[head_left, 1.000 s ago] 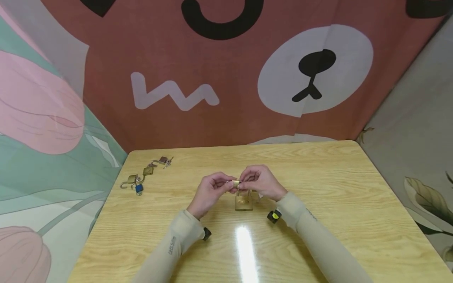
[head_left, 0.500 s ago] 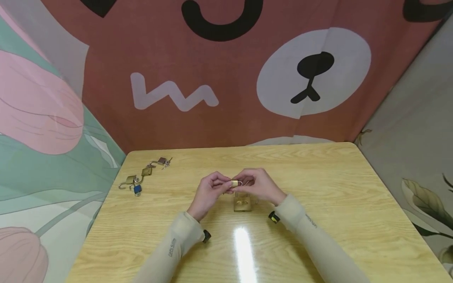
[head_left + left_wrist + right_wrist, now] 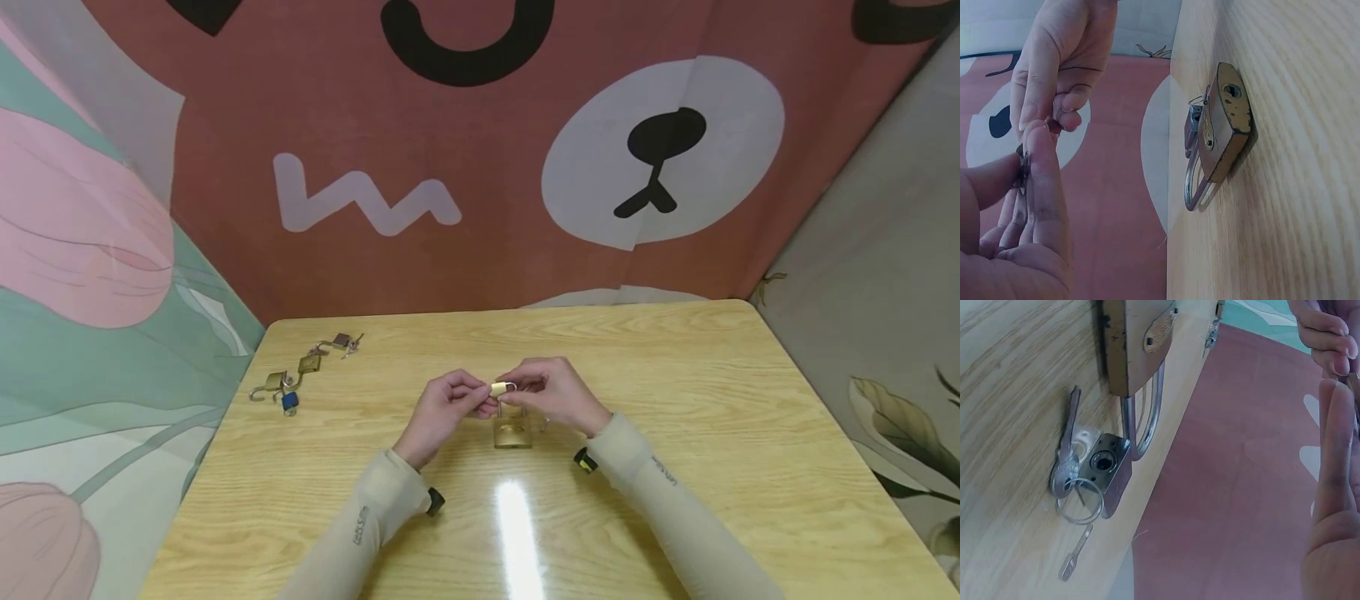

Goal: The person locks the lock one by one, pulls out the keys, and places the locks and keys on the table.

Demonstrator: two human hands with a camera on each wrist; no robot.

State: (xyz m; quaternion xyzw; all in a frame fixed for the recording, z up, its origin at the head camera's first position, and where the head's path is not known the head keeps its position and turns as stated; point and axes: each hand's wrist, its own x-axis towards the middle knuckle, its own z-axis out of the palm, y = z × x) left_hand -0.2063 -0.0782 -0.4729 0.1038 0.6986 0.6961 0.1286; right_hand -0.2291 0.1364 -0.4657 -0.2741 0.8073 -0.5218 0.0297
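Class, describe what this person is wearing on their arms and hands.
The left hand and right hand are bare. The left sleeve and right sleeve are beige and long, with small dark lettering. A black device sits at each wrist: left device, right device.

Table (image 3: 660, 517): pale wood, running beneath left hand (image 3: 444, 410) and right hand (image 3: 558, 392).
Large brass padlock (image 3: 513, 434): just wearer-side of both hands, shackle toward them.
Near right hand: keys (image 3: 1065, 472) on a ring (image 3: 1079, 523), beside what looks like a small padlock (image 3: 1109, 467).
Well left of left hand: two brass padlocks (image 3: 310, 364), a blue padlock (image 3: 290, 402), a dark-red padlock (image 3: 341, 341).
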